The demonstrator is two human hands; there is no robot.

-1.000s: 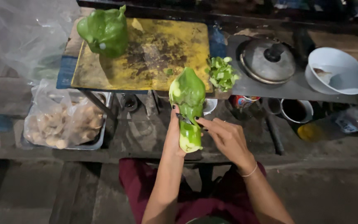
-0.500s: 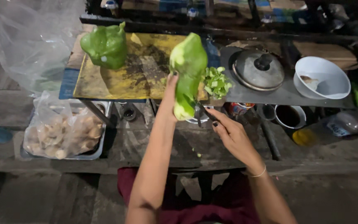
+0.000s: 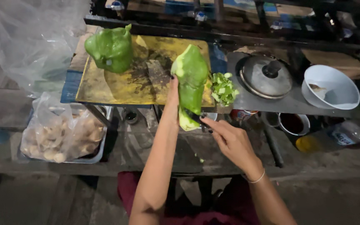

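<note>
A person seen from above, both bare forearms reaching forward over a dark wooden bench. The left hand (image 3: pixel 173 92) is raised, fingers wrapped behind a long green papaya (image 3: pixel 190 83) that it holds upright, its peeled pale base pointing down. The right hand (image 3: pixel 230 139) sits lower and to the right, fingers curled around a dark knife (image 3: pixel 193 115) whose blade touches the papaya's lower end; a thin bracelet (image 3: pixel 256 179) circles that wrist. The papaya hangs in front of the near edge of a yellow cutting board (image 3: pixel 105 87), where a second green papaya (image 3: pixel 111 49) rests at the far left corner. A pile of green peelings (image 3: pixel 223 88) lies just right of the board, beside a metal pot lid (image 3: pixel 266 76) and a white bowl (image 3: pixel 331 88). A plastic bag of pale food (image 3: pixel 59 135) sits in a tray at lower left. Compared with half a second ago, the right hand has closed in on the fruit's base, and the papaya stands a little straighter.
</note>
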